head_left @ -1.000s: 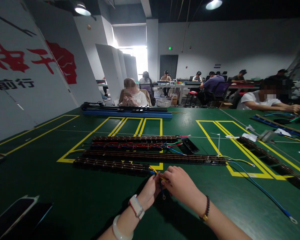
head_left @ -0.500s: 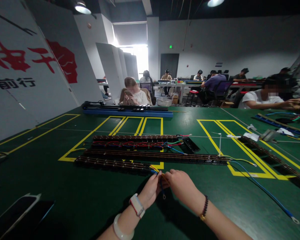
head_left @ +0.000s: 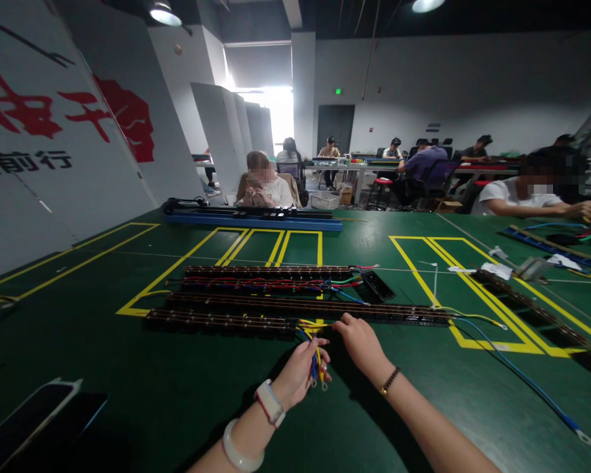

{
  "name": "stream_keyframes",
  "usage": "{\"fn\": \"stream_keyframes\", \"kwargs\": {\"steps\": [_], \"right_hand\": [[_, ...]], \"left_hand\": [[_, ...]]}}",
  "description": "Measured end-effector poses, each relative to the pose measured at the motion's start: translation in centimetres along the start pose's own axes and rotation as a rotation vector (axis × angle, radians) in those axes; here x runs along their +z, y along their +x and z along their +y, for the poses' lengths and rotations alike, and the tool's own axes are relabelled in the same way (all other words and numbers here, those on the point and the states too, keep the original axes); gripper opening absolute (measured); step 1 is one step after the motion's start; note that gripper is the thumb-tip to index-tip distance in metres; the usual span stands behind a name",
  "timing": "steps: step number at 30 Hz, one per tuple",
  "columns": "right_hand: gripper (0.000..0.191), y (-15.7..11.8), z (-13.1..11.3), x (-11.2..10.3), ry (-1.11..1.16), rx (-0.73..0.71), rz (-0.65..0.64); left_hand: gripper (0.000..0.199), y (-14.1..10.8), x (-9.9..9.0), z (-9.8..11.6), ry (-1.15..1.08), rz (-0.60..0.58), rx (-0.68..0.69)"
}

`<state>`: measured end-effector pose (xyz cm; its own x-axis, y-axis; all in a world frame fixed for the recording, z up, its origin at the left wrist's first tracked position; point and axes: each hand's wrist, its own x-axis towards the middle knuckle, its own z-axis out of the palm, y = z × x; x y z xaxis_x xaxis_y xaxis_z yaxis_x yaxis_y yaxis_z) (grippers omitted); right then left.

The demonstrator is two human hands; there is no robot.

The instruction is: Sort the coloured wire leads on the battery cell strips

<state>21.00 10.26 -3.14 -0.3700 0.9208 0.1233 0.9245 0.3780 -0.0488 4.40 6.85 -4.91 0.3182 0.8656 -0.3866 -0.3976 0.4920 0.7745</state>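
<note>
Grey room [head_left: 453,79]: one lamp [head_left: 165,14] shines at upper left, a window [head_left: 276,118] is bright behind; one seated person [head_left: 278,190] is opposite, others sit further back.
Green surface [head_left: 201,381]: it is marked with yellow tape [head_left: 320,246] and carries several dark strips.
Long dark strip [head_left: 300,307]: lies just behind the short one.
Short dark strip [head_left: 221,322]: lies nearest to the person, with wires leaving its right end.
Left hand [head_left: 300,371]: pinches the wire bundle [head_left: 319,361] between thumb and fingers.
Right hand [head_left: 362,341]: fingertips are pressed together on one yellow wire [head_left: 318,325], held apart from the bundle.
Wires: the step, I judge, is separating them; the next move calls for a steady left hold and a gentle right pull.
Ring terminals [head_left: 324,386]: hang below the left hand.
</note>
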Motion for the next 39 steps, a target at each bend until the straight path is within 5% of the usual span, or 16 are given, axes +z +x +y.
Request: {"fn": "stream_keyframes", "kwargs": {"steps": [7, 13, 18, 23, 31, 37, 39], "right_hand": [[0.021, -0.3, 1.0, 2.6, -0.017, -0.082, 0.219], [0.022, -1.0, 0.8, 2.1, 0.251, -0.283, 0.449], [0.031, -1.6, 0.7, 0.9, 0.357, -0.523, 0.327], [0.035, -2.0, 0.0, 0.4, 0.382, -0.602, 0.275], [0.027, -2.4, -0.4, 1.7, 0.406, -0.466, 0.276], [0.021, -1.6, -0.1, 1.4, 0.734, 0.035, 0.506], [0.023, -0.8, -0.8, 0.5, 0.817, 0.104, 0.547]], "left_hand": [[0.024, 0.1, -0.1, 0.4, -0.087, -0.04, -0.035], [0.021, 0.6, -0.1, -0.1, -0.164, -0.093, -0.008], [0.017, 0.7, -0.2, -0.2, -0.214, -0.071, 0.018], [0.024, 0.7, -0.3, -0.2, -0.257, -0.086, -0.026], [0.026, 0.7, -0.3, 0.0, -0.288, -0.088, -0.024], [0.025, 0.9, -1.2, -0.7, -0.241, -0.176, -0.039], [0.026, 1.1, -1.4, -1.0, -0.23, -0.182, -0.052]]}}
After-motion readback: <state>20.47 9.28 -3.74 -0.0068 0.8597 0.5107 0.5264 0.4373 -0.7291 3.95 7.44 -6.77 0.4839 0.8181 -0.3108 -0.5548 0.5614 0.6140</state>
